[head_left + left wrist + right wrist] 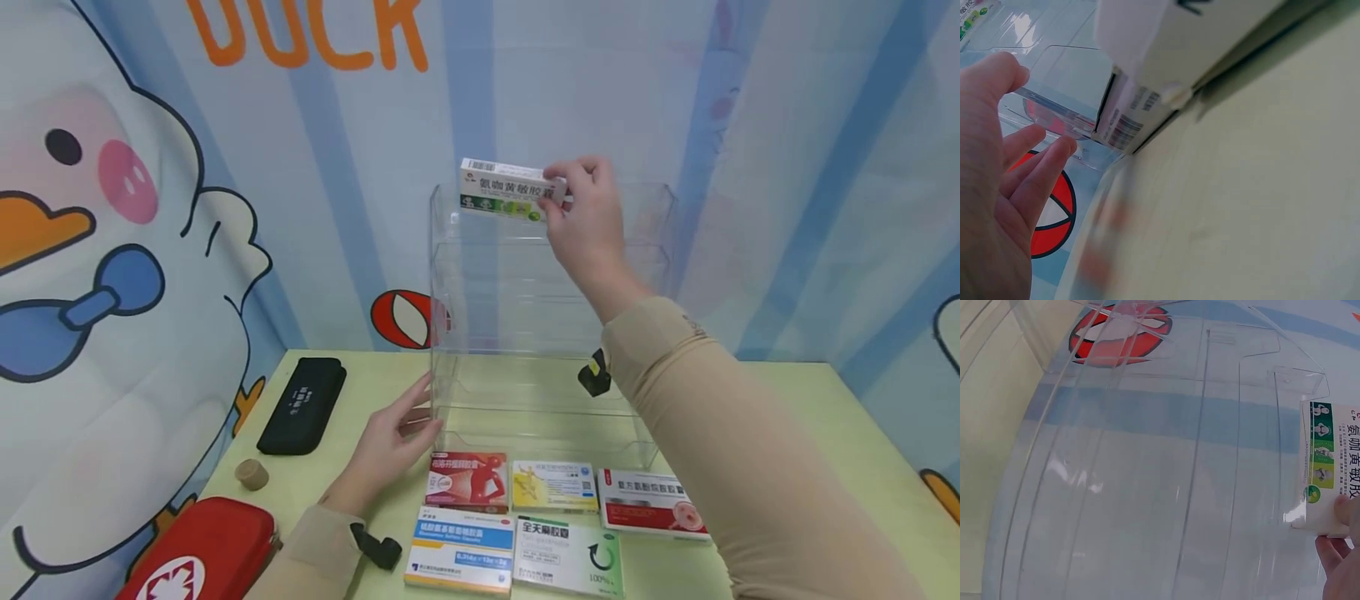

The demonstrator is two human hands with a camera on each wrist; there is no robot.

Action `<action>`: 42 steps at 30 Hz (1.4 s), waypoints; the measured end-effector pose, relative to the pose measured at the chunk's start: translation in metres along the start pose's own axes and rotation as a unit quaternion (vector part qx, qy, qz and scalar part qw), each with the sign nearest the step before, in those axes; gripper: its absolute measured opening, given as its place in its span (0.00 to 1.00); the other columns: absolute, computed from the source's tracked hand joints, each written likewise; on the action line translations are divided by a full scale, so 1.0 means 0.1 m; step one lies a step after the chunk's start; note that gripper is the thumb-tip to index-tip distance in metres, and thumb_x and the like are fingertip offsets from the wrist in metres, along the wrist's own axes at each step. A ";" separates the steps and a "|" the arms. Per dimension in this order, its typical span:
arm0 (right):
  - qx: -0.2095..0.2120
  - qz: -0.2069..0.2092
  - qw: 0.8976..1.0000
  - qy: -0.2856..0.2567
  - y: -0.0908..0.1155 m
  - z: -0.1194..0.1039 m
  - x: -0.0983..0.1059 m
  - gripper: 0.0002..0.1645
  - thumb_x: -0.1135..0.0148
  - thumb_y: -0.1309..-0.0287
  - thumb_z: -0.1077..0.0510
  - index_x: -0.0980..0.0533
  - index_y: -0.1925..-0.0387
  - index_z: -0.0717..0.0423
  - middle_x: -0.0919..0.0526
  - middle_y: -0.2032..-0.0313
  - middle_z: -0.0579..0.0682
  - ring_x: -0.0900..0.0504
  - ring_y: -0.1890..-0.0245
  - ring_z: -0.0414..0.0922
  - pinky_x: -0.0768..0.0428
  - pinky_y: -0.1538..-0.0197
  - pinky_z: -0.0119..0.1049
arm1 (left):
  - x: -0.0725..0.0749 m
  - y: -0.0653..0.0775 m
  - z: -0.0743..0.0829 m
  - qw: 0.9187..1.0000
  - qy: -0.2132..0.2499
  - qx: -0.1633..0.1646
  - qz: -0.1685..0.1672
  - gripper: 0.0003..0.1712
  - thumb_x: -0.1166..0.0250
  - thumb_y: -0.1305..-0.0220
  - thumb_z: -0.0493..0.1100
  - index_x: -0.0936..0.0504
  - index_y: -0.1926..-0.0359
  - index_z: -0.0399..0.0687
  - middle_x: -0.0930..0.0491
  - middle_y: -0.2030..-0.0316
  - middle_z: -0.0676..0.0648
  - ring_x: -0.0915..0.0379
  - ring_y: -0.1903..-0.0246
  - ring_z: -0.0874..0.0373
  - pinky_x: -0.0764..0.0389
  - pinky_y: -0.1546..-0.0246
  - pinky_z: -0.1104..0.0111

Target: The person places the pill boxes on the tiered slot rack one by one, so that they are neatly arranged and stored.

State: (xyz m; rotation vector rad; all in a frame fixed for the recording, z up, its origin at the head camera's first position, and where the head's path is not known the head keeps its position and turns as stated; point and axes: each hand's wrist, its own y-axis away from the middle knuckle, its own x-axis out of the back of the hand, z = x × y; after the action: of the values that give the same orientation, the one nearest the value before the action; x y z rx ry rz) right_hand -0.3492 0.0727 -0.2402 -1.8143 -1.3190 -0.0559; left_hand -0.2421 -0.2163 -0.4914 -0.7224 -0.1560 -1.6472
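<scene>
At the 12 o'clock position of the head view, a white-and-green carton of 氨咖黄敏胶囊 capsules (498, 190) is held before the top tier of a clear multi-tier rack (551, 333); whether the rack is touched by it cannot be told. The right grip (588, 208) is closed upon this carton, its 3 o'clock end being pinched between thumb and fingers. The left grip (393, 437) is clasped round nothing; its fingers, spread and loosely extended, are set at the lower 8 o'clock edge of the rack.

Five cartons are laid on the pale surface (375, 375) at the rack's 6 o'clock side. A red ibuprofen carton (467, 483) is followed toward 3 o'clock by a yellow-and-white carton (555, 487) and a red-and-white 复方氨酚烷胺胶囊 carton (648, 504). Beneath these, a blue-and-white glucosamine sulfate carton (460, 550) is placed at 6 o'clock of the red one, with a green-and-white 全天麻胶囊 carton (567, 557) beside it at 3 o'clock.

Toward 8 o'clock of the head view, a black zippered case (302, 407), a cork-like stopper (252, 474) and a red first-aid case (206, 546) are seen.
</scene>
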 end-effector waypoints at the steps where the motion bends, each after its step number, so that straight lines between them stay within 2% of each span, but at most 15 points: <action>1: -0.001 -0.002 1.000 0.003 0.01 0.01 -0.01 0.18 0.36 0.33 0.64 0.23 0.43 0.53 0.32 0.41 0.51 0.21 0.41 0.42 0.19 0.43 0.19 | -0.01 -0.01 0.00 1.000 0.001 0.000 -0.001 0.44 0.31 0.32 0.49 0.44 0.23 0.82 0.23 0.32 0.50 0.17 0.41 0.53 0.15 0.41 0.62; 11: 0.016 -0.008 1.000 -0.015 0.05 0.10 -0.10 0.17 0.40 0.33 0.67 0.22 0.44 0.55 0.29 0.43 0.53 0.19 0.40 0.45 0.19 0.42 0.20 | -0.05 -0.02 0.03 1.000 0.007 0.006 -0.003 0.44 0.32 0.32 0.51 0.44 0.23 0.82 0.24 0.32 0.50 0.17 0.40 0.52 0.16 0.40 0.58; 18: 0.029 -0.020 0.999 -0.007 0.10 0.18 -0.10 0.25 0.38 0.32 0.64 0.24 0.35 0.51 0.30 0.31 0.50 0.22 0.37 0.45 0.19 0.36 0.26 | -0.07 -0.03 0.01 1.000 0.009 0.005 0.000 0.44 0.31 0.32 0.50 0.43 0.23 0.82 0.23 0.32 0.50 0.17 0.41 0.53 0.15 0.41 0.61; 23: 0.040 -0.002 0.999 -0.018 0.21 0.23 -0.07 0.28 0.37 0.32 0.61 0.27 0.32 0.52 0.33 0.27 0.51 0.22 0.37 0.49 0.18 0.34 0.34 | -0.09 -0.04 -0.01 1.000 0.010 0.003 -0.001 0.43 0.32 0.32 0.51 0.43 0.24 0.83 0.23 0.32 0.51 0.17 0.41 0.54 0.15 0.41 0.63; 27: 0.057 0.004 0.998 -0.034 0.35 0.26 -0.02 0.29 0.36 0.32 0.58 0.28 0.32 0.53 0.32 0.29 0.54 0.21 0.38 0.51 0.17 0.35 0.40 | -0.10 -0.06 -0.03 1.000 0.015 0.001 -0.003 0.43 0.32 0.32 0.51 0.43 0.24 0.83 0.23 0.32 0.51 0.17 0.41 0.53 0.15 0.41 0.62; 33: 0.085 -0.036 0.995 -0.039 0.66 0.30 0.09 0.35 0.34 0.34 0.53 0.31 0.28 0.53 0.31 0.30 0.54 0.21 0.39 0.52 0.17 0.36 0.45 | -0.10 -0.08 -0.05 1.000 0.013 0.010 -0.001 0.44 0.31 0.32 0.52 0.43 0.24 0.84 0.23 0.32 0.51 0.18 0.40 0.52 0.15 0.40 0.62; 42: 0.158 -0.090 0.983 0.011 1.19 0.37 0.17 0.45 0.31 0.36 0.47 0.40 0.23 0.49 0.30 0.30 0.56 0.20 0.40 0.53 0.15 0.39 0.47 | -0.06 -0.06 -0.07 1.000 0.013 0.018 0.001 0.43 0.31 0.32 0.51 0.43 0.24 0.85 0.24 0.32 0.50 0.18 0.40 0.52 0.16 0.40 0.62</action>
State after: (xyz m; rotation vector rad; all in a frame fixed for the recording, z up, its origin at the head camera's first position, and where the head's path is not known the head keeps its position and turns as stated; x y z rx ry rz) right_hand -0.2637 0.1024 -0.3270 -1.4225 -1.3872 0.0359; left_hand -0.2505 -0.2139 -0.4984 -0.6739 -0.1659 -1.6470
